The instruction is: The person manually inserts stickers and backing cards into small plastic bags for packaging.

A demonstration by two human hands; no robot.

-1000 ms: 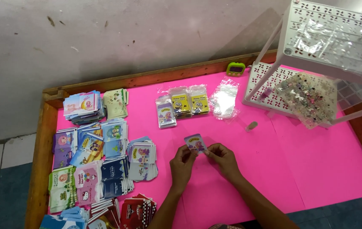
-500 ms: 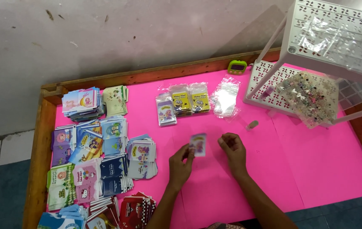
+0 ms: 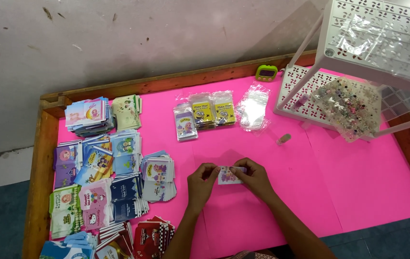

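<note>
Both my hands hold one small printed card (image 3: pixel 227 175) in a clear sleeve, low over the pink table cover (image 3: pixel 339 187). My left hand (image 3: pixel 201 184) pinches its left edge and my right hand (image 3: pixel 254 178) pinches its top right side. The card lies nearly flat, picture side up. Beyond my hands lie three small stacks of bagged cards (image 3: pixel 204 114) and a pile of empty clear bags (image 3: pixel 252 107).
Many stacks of colourful cards (image 3: pixel 100 172) fill the table's left side. A white perforated rack (image 3: pixel 358 62) stands at the right, with a bag of small trinkets (image 3: pixel 349 104) on its lower shelf. A little vial (image 3: pixel 283 139) and a green timer (image 3: pixel 266 73) lie nearby. A wooden rim (image 3: pixel 39 163) borders the table.
My right hand had let go and moved away from the card; now it is back on it. The card has come down flatter between both hands.
</note>
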